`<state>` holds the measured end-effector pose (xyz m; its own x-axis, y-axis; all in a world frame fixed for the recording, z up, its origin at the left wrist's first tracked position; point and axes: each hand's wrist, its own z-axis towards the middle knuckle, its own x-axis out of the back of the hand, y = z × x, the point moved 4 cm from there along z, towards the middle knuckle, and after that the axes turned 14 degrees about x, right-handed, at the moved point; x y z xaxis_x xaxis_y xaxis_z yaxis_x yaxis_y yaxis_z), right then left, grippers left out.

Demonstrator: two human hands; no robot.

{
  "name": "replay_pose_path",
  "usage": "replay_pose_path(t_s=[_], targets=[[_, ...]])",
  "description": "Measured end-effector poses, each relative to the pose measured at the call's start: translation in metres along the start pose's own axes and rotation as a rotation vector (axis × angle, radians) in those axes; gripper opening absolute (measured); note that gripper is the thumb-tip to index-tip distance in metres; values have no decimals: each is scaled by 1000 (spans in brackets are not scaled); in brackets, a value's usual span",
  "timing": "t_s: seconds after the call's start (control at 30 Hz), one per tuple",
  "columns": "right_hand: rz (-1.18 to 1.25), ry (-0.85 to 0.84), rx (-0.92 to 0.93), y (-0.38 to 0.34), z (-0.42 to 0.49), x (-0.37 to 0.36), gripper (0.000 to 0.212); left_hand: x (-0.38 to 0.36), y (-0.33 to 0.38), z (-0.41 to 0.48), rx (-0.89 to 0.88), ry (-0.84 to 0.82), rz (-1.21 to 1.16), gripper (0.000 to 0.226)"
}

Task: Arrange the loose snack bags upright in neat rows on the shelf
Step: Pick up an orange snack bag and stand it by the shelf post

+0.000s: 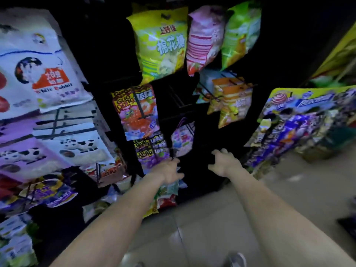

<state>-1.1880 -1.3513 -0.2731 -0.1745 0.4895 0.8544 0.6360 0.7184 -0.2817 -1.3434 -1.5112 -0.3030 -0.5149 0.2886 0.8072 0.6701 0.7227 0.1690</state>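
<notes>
Left grip point(168, 171) was held loose and spread, with its fingertips up by a dark hanging strip point(172, 149), just beside the purple Guo Dong bags point(149, 154). Nothing was seen pinched in it, though the blur made that a hard call. Far left, the White Rabbit bags point(52, 79) were hung on their own rack, well apart from the action. Right beneath the left grip, the loose snack bags point(166, 196) were heaped at the foot of the black rack point(202, 130), slumped and overlapping, none yet stood upright. Above them, the orange Guo Dong bag point(138, 112) and the yellow marshmallow bag point(163, 45) were hung fairly straight. Right grip point(224, 162) was hovered before a dark, bare stretch of rack, wide, its fingers lightly curled and nothing held. Further right, the orange-and-yellow bags point(233, 101) were hung askew.

A reach down to the heap was judged to be the step in hand. For it to be done well, one bag at a time should be taken by its top seam and turned face out. Its contents should be settled to the bottom, and it should be seated close against its neighbour so the row is kept straight.
</notes>
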Motion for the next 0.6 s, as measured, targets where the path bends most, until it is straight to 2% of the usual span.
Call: replay_pose_path(t_s=[0.13,0.27,0.43,0.6], targets=[[-23,-70,3,61,2,-22,74,-31,47,23,25,-34,-10,77],[-62,-107,65,104,48,-64,75,-72,66,75,96,-12,-19,75],[-91,-104,111,144,142,-155,73,-148,56,184,103,0,34,73],[-123,-80,140,181,250,-266,72,-235,23,308,130,90,68,73]])
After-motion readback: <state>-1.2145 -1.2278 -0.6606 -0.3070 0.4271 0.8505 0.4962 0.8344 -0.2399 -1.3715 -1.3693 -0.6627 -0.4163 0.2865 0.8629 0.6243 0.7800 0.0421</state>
